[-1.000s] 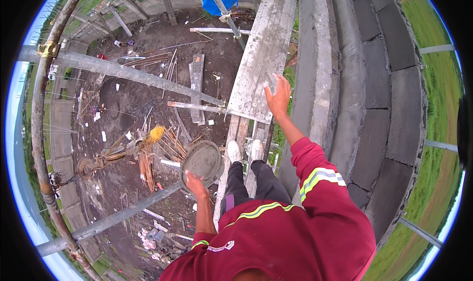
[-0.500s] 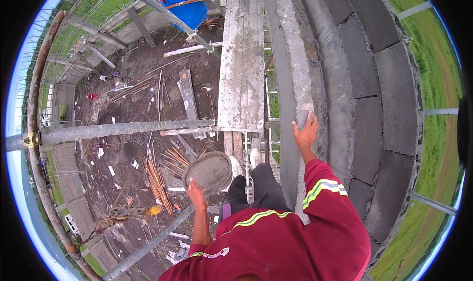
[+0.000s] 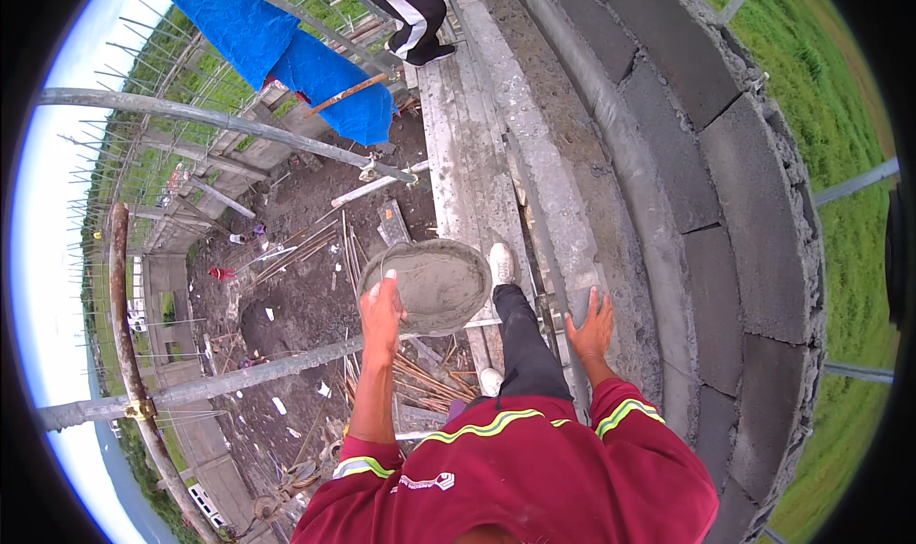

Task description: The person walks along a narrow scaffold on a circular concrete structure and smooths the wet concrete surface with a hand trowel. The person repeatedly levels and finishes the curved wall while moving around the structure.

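Observation:
My left hand (image 3: 380, 310) grips the rim of a shallow round pan of wet grey mortar (image 3: 429, 286), held over the scaffold's edge. My right hand (image 3: 590, 324), fingers spread, rests on the concrete ledge (image 3: 549, 138) beside me. One white shoe (image 3: 502, 262) is forward on the weathered scaffold planks (image 3: 458, 162); the other shows lower down, behind the pan.
A co-worker in dark striped trousers (image 3: 410, 19) is at the platform's far end, beside a blue tarp (image 3: 334, 95). Steel tubes (image 3: 258, 382) cross over a muddy ground far below with scattered poles. A curving block wall (image 3: 744, 219) runs along the right.
The view has swung forward, bringing the co-worker and more tarp in. My right hand has moved from midair onto the ledge. One foot has stepped ahead; the pan has shifted up and right.

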{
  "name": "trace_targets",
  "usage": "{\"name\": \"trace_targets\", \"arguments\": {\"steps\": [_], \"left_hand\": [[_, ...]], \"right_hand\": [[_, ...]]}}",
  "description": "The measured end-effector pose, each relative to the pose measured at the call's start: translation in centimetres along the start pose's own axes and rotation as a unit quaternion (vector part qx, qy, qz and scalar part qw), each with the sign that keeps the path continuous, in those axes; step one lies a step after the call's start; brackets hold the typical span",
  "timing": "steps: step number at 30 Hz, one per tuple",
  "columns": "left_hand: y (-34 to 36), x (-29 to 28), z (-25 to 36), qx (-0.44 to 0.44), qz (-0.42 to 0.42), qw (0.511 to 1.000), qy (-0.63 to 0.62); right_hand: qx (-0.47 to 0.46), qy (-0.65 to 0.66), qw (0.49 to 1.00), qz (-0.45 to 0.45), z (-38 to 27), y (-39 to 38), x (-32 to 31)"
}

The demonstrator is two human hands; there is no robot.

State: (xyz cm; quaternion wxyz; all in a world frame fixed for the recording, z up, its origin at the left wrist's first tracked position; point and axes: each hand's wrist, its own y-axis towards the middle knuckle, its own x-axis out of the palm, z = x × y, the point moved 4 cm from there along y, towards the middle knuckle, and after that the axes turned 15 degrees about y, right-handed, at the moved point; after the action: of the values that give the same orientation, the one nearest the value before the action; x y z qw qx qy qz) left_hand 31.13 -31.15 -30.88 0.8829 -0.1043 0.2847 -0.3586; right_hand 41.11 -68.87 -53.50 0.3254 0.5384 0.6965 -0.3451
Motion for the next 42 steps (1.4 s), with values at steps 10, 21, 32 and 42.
{"name": "trace_targets", "arguments": {"steps": [10, 21, 32, 42], "left_hand": [[19.8, 8.7, 25.5, 0.162, -0.098, 0.982, 0.029], [38.7, 21.9, 34.7, 0.314, -0.133, 0.921, 0.191], [42.2, 24.8, 35.5, 0.344, -0.181, 0.879, 0.275], [43.6, 24.6, 34.9, 0.353, -0.149, 0.890, 0.248]], "right_hand": [[0.031, 0.027, 0.998, -0.047, 1.1, 0.6, 0.6], [0.067, 0.018, 0.994, -0.087, 1.1, 0.9, 0.7], [0.082, 0.019, 0.993, -0.077, -1.1, 2.1, -0.7], [0.269, 0.128, 0.953, -0.049, -8.8, 18.8, 3.7]]}}
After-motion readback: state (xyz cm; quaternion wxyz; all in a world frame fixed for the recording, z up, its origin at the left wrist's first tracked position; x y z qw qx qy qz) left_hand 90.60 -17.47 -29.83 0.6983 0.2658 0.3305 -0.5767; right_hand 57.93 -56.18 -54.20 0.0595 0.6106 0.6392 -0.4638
